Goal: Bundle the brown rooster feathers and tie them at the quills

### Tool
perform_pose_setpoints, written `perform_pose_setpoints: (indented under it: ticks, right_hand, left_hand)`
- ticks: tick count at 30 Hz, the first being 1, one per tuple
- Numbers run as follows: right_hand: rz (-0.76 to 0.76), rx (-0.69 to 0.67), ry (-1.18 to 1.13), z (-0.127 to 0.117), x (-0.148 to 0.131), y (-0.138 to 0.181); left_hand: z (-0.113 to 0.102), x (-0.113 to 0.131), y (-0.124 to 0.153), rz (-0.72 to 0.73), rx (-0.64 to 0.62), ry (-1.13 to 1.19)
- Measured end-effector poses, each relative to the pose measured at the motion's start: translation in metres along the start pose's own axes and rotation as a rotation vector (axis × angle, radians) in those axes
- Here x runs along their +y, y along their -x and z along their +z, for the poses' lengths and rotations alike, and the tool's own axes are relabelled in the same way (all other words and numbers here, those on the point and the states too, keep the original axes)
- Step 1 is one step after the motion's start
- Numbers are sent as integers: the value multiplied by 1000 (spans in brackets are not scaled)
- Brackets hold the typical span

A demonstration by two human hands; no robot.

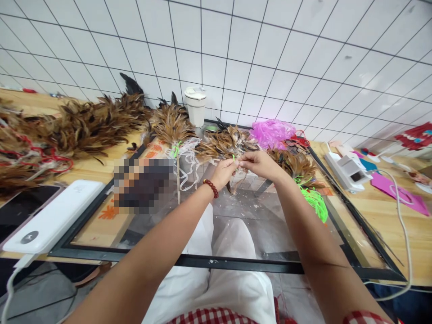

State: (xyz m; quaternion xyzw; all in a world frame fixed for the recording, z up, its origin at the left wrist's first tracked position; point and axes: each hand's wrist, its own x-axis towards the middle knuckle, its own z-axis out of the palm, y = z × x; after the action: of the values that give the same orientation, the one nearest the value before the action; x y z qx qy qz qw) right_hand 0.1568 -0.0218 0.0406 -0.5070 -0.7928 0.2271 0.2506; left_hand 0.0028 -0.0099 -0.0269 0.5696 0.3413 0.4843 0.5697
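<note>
Both hands meet over the middle of the glass panel (249, 216), fingertips almost touching. My left hand (224, 174), with a beaded bracelet on its wrist, is closed in a pinch. A short end of bright green cord (233, 157) sticks up from its fingertips. My right hand (260, 164) is pinched too, right beside the left; what lies between its fingers is hidden. Just behind the hands is a bunch of brown feathers (222, 143), and a few dark feather tips show below the fingers. A hank of green cord (314, 203) lies right of my right forearm.
More feather bunches (173, 121) lie left, one tied in green on a stick. White ribbon (187, 164) lies near it. A white cup (195, 105) and pink plastic bag (272, 133) stand by the tiled wall. A power bank (56, 216) and power strip (347, 171) flank the black-framed glass.
</note>
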Motion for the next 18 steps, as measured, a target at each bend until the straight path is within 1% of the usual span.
perform_pose_setpoints:
  ticks: [2, 4, 6, 8, 14, 16, 18]
  right_hand:
    - [5, 59, 76, -1, -4, 1]
    - [-30, 114, 138, -2, -8, 3]
    - [-85, 145, 166, -2, -11, 3]
    - [-104, 162, 163, -2, -11, 4]
    - [-4, 124, -1, 4, -7, 4]
    - [17, 123, -10, 7, -8, 3]
    - [20, 132, 20, 10, -11, 2]
  left_hand:
    - [1, 1, 0, -28, 31, 13]
    - [1, 4, 1, -76, 73, 54]
    - [2, 9, 1, -116, 106, 114]
    - [2, 12, 2, -123, 116, 142]
    - [1, 14, 3, -84, 130, 124]
    - [0, 12, 2, -49, 128, 91]
    - [-2, 11, 1, 10, 124, -10]
